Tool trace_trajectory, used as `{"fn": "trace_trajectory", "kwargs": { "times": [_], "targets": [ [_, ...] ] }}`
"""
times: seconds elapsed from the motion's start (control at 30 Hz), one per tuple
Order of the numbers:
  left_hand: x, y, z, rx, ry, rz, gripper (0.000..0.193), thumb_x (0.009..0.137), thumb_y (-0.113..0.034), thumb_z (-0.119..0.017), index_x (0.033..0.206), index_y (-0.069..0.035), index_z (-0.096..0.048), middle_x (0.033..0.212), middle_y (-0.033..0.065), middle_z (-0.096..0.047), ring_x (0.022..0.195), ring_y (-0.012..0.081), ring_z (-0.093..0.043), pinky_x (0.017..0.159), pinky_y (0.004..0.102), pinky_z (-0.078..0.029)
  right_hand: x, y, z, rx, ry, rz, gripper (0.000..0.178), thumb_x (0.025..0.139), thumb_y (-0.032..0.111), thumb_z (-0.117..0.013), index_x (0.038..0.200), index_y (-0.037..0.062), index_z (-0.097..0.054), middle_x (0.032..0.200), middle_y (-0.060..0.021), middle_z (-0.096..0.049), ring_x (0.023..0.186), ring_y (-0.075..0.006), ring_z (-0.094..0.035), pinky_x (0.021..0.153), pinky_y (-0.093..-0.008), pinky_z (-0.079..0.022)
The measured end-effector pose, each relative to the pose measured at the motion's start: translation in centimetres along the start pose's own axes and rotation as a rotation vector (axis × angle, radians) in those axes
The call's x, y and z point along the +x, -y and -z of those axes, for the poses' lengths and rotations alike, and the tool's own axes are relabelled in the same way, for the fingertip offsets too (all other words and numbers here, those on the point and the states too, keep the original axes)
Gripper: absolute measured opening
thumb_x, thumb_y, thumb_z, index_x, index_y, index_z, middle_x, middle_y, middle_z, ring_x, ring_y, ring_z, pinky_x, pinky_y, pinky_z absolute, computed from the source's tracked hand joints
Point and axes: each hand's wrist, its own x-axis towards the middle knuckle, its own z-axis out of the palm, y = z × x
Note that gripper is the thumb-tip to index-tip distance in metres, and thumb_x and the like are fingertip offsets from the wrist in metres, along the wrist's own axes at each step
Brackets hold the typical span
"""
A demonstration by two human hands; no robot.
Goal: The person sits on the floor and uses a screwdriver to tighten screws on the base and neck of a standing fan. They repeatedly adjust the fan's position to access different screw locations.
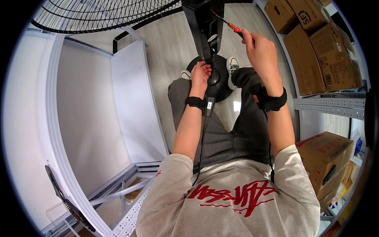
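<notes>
A screwdriver [237, 31] with a red and black handle is in the closed fingers of my right hand [262, 52]. Its shaft points up and left, and the tip appears beside the upper part of a black fan column [197, 27]. Whether the tip touches the column I cannot tell. Lower down, my left hand [200, 76] is next to the column's foot, palm partly turned up. Its fingers are loosely bent and apart, with nothing visible in them. The round black fan base [222, 87] stands on the floor between my shoes.
A wire fan guard [106, 19] spans the upper left. White panels of a furniture frame [136, 94] stand to my left, with a brush [69, 205] there. Cardboard boxes [327, 55] fill the right-hand metal shelf [329, 107]; another box [323, 158] is lower. Cables run from my black wristbands [275, 102].
</notes>
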Motion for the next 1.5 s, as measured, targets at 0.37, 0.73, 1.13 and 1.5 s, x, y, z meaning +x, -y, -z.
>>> {"fn": "trace_trajectory", "kwargs": {
  "times": [0.37, 0.73, 1.13, 1.5],
  "targets": [
    [-0.1, 0.0, 0.0, 0.009, 0.009, -0.010, 0.033, 0.100, -0.029, -0.041, 0.114, 0.000, -0.051, 0.089, 0.0119, -0.061, 0.075, 0.0198, -0.057, 0.066, 0.0306, -0.047, 0.0, 0.2, 0.4, -0.017, 0.019, -0.011, 0.037, 0.090, 0.034, -0.062, 0.084, -0.0025, -0.063, 0.073, -0.0206, -0.064, 0.070, -0.0366, -0.064, 0.061, -0.0420, -0.049],
    [-0.2, -0.1, 0.1, 0.009, 0.009, -0.013, 0.033, 0.100, -0.028, -0.042, 0.114, 0.000, -0.051, 0.090, 0.0119, -0.061, 0.076, 0.0196, -0.057, 0.067, 0.0302, -0.048, 0.1, 0.1, 0.3, -0.012, 0.046, -0.022, 0.036, 0.088, 0.033, -0.064, 0.089, -0.0032, -0.061, 0.073, -0.0209, -0.064, 0.068, -0.0381, -0.062, 0.061, -0.0439, -0.048],
    [-0.2, -0.1, 0.2, 0.010, 0.015, -0.013, 0.032, 0.100, -0.028, -0.044, 0.114, 0.000, -0.052, 0.089, 0.0117, -0.061, 0.076, 0.0194, -0.058, 0.066, 0.0299, -0.048, 0.1, -0.1, 0.3, 0.040, 0.028, -0.005, 0.036, 0.088, 0.032, -0.065, 0.091, -0.0030, -0.061, 0.071, -0.0202, -0.063, 0.066, -0.0384, -0.061, 0.060, -0.0431, -0.047],
    [0.0, 0.0, -0.1, -0.015, -0.015, -0.003, 0.031, 0.098, -0.028, -0.047, 0.111, 0.000, -0.054, 0.084, 0.0111, -0.062, 0.070, 0.0177, -0.059, 0.061, 0.0277, -0.047, 0.5, -0.2, 0.0, 0.094, 0.060, -0.061, 0.034, 0.089, 0.031, -0.064, 0.088, -0.0035, -0.062, 0.072, -0.0193, -0.064, 0.067, -0.0380, -0.062, 0.061, -0.0434, -0.048]
  ]
}}
